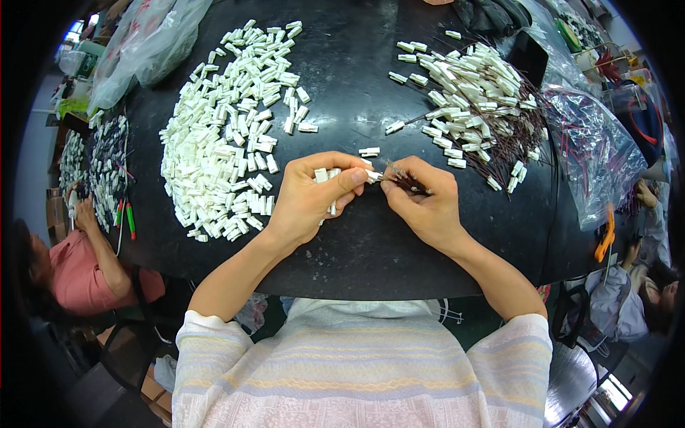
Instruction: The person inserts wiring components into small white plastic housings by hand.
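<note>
My left hand [314,192] is closed on several small white plastic connector housings, one of them pinched between thumb and forefinger at the fingertips. Facing it, my right hand [422,196] grips a bunch of thin dark brown wires [407,180], whose ends meet the pinched housing [373,176]. Whether a wire sits inside that housing I cannot tell. Just beyond my fingertips lies a loose white housing [369,152]. A large heap of white housings [214,143] spreads to the left. At the right is a pile of housings with brown wires attached [485,107].
The black table [342,264] curves in front of me. Clear plastic bags lie at the far left [153,43] and right [592,150]. Orange-handled scissors [606,235] are near the right edge. Co-workers sit at the left [85,264] and right [628,292].
</note>
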A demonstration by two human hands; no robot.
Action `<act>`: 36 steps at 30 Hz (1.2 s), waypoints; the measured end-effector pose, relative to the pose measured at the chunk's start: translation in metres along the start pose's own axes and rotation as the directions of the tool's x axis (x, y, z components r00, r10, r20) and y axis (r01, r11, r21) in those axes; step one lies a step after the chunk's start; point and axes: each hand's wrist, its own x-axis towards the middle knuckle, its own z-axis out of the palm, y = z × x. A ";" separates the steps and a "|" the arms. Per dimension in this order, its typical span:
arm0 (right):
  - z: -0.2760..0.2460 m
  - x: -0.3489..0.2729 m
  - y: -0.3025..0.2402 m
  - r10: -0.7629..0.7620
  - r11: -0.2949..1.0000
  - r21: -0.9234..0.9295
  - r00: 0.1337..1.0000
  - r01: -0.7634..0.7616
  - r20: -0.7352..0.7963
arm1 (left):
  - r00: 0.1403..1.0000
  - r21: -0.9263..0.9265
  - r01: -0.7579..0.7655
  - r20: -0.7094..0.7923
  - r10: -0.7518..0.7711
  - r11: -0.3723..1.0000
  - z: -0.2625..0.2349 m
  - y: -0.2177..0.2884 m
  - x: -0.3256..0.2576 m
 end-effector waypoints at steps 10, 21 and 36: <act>-0.009 0.003 0.002 0.208 0.869 0.476 0.973 -0.137 -0.099 | 0.975 -0.336 0.175 0.187 -0.116 0.926 -0.013 0.015 0.007; -0.011 0.000 0.004 0.170 0.950 0.277 0.984 -0.147 -0.060 | 0.981 -0.097 0.151 0.138 -0.137 0.984 -0.011 0.018 0.001; -0.011 -0.001 -0.002 0.119 0.976 0.182 0.993 -0.115 -0.012 | 0.981 -0.068 0.122 0.157 -0.110 0.990 -0.008 0.016 0.004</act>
